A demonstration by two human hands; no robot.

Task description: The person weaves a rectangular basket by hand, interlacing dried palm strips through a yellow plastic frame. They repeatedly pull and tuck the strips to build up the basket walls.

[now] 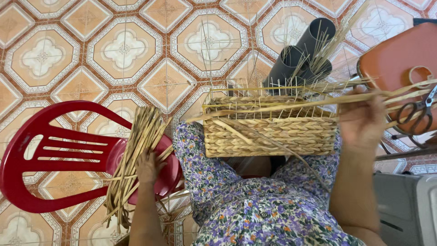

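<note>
A floral-print garment (268,214), purple and green on white, fills the bottom of the view: the lap and knees of the seated person wearing the camera. Resting on the knees is a half-woven rectangular basket (271,134) of pale dried straw, its thin upright stakes still poking up along the top edge.

The right hand (362,120) sits just beside the basket's right end, raised to rim height, forearm coming up from the lower right. It is blurred; its fingers appear curled around a long flat straw strand (291,105) that runs nearly level, left to right, across the basket's top edge and out past the hand. How tight that hold is, I cannot tell.

The left hand (148,166) is well apart from the basket, down to its left, forearm rising from the bottom edge. It lies on a loose bundle of dried straw (134,159) heaped on the seat of a red plastic chair (50,159). The bundle's stalks run roughly upright in the view, leaning slightly right. The fingers rest among the stalks, and whether they have closed on any cannot be told.

Beyond the basket stand 2 grey plastic pipes (298,57). At right, scissors (416,114) lie on an orange stool (396,61). The floor (123,50) has orange and cream patterned tiles.
</note>
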